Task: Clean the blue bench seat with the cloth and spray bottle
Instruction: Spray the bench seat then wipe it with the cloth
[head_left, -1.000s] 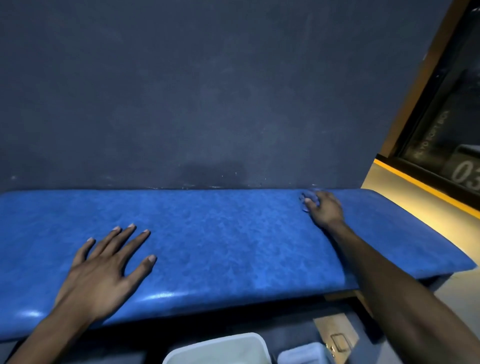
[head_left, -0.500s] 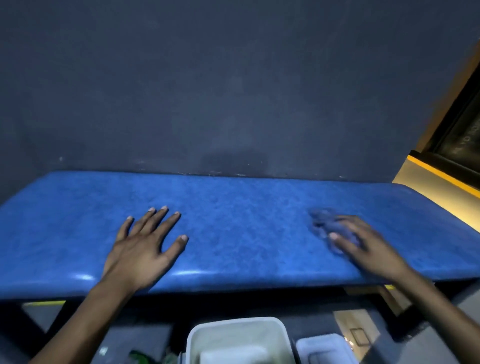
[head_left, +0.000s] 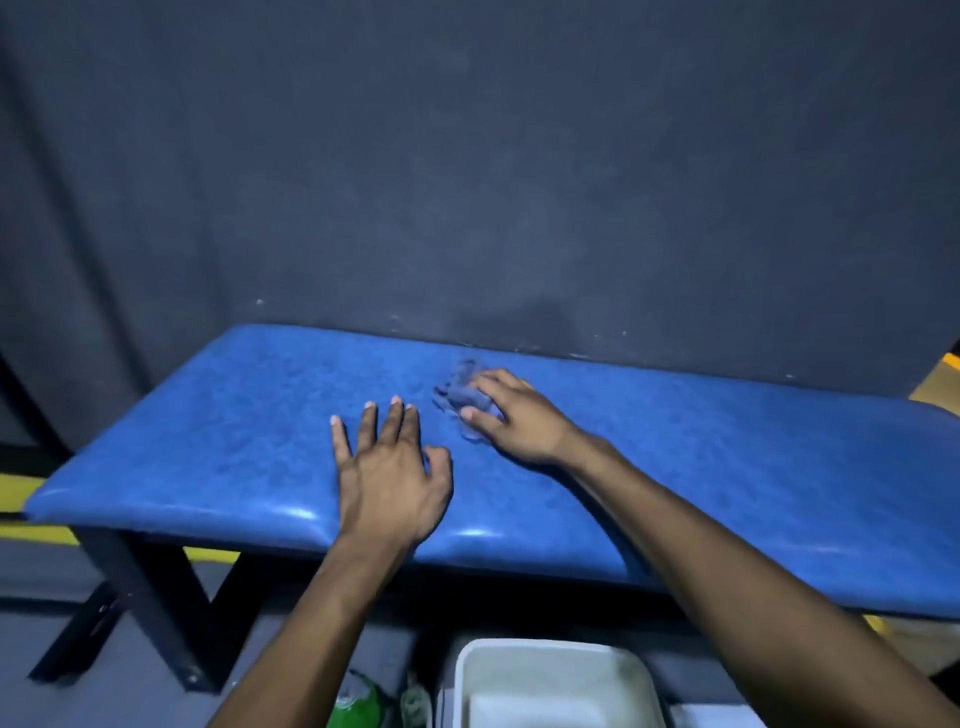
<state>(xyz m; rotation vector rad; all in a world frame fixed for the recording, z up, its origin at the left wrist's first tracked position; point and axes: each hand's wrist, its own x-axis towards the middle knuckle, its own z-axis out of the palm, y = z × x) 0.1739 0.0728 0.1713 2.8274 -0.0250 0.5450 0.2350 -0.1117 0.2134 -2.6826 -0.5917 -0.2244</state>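
I have the right hand (head_left: 519, 418) pressing the bunched cloth (head_left: 462, 396) under spread fingers, near the back edge of the blue bench seat (head_left: 727, 457); the seat's unwiped length runs left, past my flat, empty left hand (head_left: 389, 467)

The blue surface (head_left: 727, 467) is gleaming like glossy, mottled vinyl, catching highlights along its front edge; the crumpled cloth (head_left: 462, 397) is looking soft and matt, the wall (head_left: 467, 182) behind showing dull, rough-textured.
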